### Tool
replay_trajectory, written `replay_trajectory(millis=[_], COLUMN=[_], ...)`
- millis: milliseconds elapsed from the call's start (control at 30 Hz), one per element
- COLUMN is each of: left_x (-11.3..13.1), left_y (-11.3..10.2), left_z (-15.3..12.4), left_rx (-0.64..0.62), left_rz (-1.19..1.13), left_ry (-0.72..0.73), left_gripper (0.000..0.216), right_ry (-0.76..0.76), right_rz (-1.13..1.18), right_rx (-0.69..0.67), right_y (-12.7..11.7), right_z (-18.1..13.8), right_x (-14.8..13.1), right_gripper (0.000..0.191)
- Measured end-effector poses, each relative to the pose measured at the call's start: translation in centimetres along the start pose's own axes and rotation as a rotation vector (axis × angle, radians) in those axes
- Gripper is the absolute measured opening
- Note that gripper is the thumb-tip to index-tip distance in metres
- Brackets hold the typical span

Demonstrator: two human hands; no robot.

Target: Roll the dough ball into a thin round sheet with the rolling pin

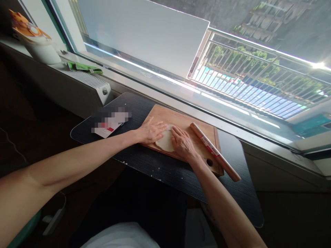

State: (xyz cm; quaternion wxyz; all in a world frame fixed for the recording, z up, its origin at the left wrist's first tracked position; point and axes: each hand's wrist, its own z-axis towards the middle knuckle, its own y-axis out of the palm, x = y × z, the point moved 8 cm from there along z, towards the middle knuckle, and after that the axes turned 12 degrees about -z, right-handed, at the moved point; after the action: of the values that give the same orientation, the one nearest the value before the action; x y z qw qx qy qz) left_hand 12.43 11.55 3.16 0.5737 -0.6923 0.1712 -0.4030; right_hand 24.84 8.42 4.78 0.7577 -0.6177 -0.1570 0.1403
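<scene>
A flattened round of pale dough (164,142) lies on a wooden cutting board (168,115). My left hand (152,131) rests at the dough's left side, fingers stretched out with their tips on its edge. On the right side of the dough, my right hand (182,142) lies flat, fingers extended and pressed on it. Neither hand grips anything. To the right of my right hand, a wooden rolling pin (224,163) with a red and white label lies slantwise across the board, its near end reaching past the board's edge.
The board sits on a dark folding-type table (131,100) with white crumbs near its front edge. A partly blurred card or packet (106,130) lies at the left. Beyond are a radiator (85,84) with a green cloth (84,67), a white bucket (42,50) and a large window.
</scene>
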Motion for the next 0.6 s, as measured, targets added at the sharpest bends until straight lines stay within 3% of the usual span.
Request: replay_trajectory(millis=[167, 333, 467, 600], left_x=[-0.9, -0.4, 1.9, 3.4], left_y=[-2.4, -5.3, -5.4, -3.2], left_z=[0.1, 4.1, 6.2, 4.9], left_rx=[0.134, 0.211, 0.164, 0.108], left_rz=[-0.016, -0.038, -0.029, 0.072], left_ry=[-0.078, -0.275, -0.201, -0.056], left_gripper=[0.043, 0.030, 0.021, 0.027], right_ry=[0.018, 0.259, 0.494, 0.498], right_rz=[0.016, -0.042, -0.127, -0.106], right_rx=[-0.009, 0.095, 0.066, -0.032], right_y=[-0.4, -3.7, -5.7, -4.1], right_z=[-0.2, -0.5, -3.4, -6.1], right_x=[0.9, 5.3, 10.5, 12.3], right_gripper=[0.038, 0.034, 0.033, 0.032])
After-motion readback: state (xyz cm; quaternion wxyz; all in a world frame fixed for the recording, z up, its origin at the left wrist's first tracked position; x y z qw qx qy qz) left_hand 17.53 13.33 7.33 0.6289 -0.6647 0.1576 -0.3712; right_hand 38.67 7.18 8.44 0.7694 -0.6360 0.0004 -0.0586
